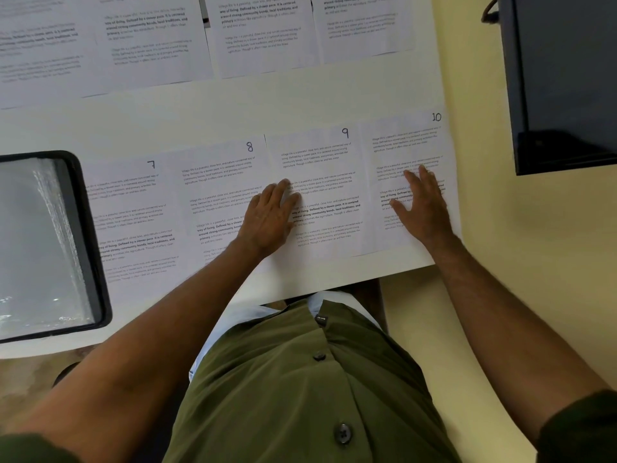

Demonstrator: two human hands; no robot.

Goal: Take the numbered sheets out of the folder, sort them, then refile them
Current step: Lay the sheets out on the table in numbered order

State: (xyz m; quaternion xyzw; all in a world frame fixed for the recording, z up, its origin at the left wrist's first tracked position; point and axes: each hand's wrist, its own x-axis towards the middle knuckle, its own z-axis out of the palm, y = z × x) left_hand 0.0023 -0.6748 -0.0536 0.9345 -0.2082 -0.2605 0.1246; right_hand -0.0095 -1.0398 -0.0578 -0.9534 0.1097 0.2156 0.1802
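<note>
Printed sheets lie in two rows on the white table (233, 105). The near row shows sheet 7 (133, 208), sheet 8 (217, 182), sheet 9 (324, 168) and sheet 10 (404, 142), side by side and slightly overlapping. My left hand (270, 215) lies flat with straight fingers across the seam between sheets 8 and 9. My right hand (420, 202) presses flat on sheet 10. The black folder (83, 235) lies open at the left with its clear sleeves showing. Several more sheets (160, 38) form the far row; their numbers are out of view.
A dark cabinet or box (564, 78) stands to the right of the table over the yellow floor (500, 262). The table's right edge runs just past sheet 10, and its near edge is close below my hands.
</note>
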